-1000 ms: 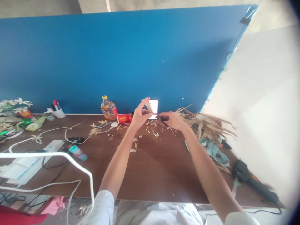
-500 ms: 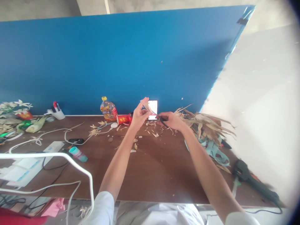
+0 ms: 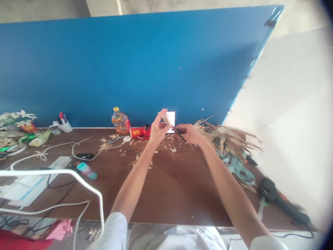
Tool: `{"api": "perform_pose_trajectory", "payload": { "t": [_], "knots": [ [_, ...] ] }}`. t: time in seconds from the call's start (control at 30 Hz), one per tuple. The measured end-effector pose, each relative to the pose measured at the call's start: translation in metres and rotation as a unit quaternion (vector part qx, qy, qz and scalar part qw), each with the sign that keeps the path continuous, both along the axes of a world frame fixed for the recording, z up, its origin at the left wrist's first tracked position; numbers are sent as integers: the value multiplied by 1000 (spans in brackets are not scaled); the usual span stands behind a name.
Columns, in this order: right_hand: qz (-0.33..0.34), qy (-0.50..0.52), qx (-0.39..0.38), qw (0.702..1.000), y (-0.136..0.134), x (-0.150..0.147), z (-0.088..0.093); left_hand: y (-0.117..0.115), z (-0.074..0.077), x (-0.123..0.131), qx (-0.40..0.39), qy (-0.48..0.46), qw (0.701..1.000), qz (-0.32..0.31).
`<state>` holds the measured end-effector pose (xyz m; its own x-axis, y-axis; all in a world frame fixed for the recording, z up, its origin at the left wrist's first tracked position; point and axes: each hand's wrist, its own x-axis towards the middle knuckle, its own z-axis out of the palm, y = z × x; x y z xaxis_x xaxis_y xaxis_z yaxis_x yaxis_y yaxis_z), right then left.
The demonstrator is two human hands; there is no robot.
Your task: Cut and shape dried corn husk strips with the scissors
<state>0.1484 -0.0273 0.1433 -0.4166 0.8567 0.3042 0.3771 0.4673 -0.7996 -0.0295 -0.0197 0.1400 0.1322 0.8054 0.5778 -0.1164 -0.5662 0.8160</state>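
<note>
My left hand (image 3: pixel 159 130) pinches a pale piece of dried husk (image 3: pixel 167 120) between its fingers, above the far part of the table. My right hand (image 3: pixel 189 133) is closed round a pair of dark-handled scissors (image 3: pixel 180 133). The scissors' tips point left and meet the lower edge of the husk; whether the blades are apart there is too small to tell. Behind the hands a phone with a lit screen (image 3: pixel 171 121) stands upright against the blue panel, partly covered by my left hand. Small pale scraps (image 3: pixel 172 149) lie on the table below.
A pile of dry husks (image 3: pixel 229 137) and a light-blue ribbon (image 3: pixel 240 172) lie right, with a glue gun (image 3: pixel 278 199) nearer. Left stand a bottle (image 3: pixel 120 121), a red can (image 3: pixel 137 132), a turquoise cup (image 3: pixel 87 171) and a power strip (image 3: pixel 39 180) with cables.
My left hand has shifted slightly right with the husk, closer to the scissors, covering more of the phone. My right hand stays almost in place.
</note>
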Motion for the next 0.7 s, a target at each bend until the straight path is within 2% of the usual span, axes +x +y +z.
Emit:
{"api": "perform_pose_trajectory", "payload": {
  "t": [0.27,0.47,0.7],
  "knots": [
    [2,30,-20,999,3,-3,-6,-3,-1,1,17,-19,1000,4],
    [6,55,-40,998,3,-5,-7,-5,0,4,9,3,999,34],
    [-18,38,-2,999,5,-6,-9,-8,-3,11,-7,-11,998,53]
  ]
}}
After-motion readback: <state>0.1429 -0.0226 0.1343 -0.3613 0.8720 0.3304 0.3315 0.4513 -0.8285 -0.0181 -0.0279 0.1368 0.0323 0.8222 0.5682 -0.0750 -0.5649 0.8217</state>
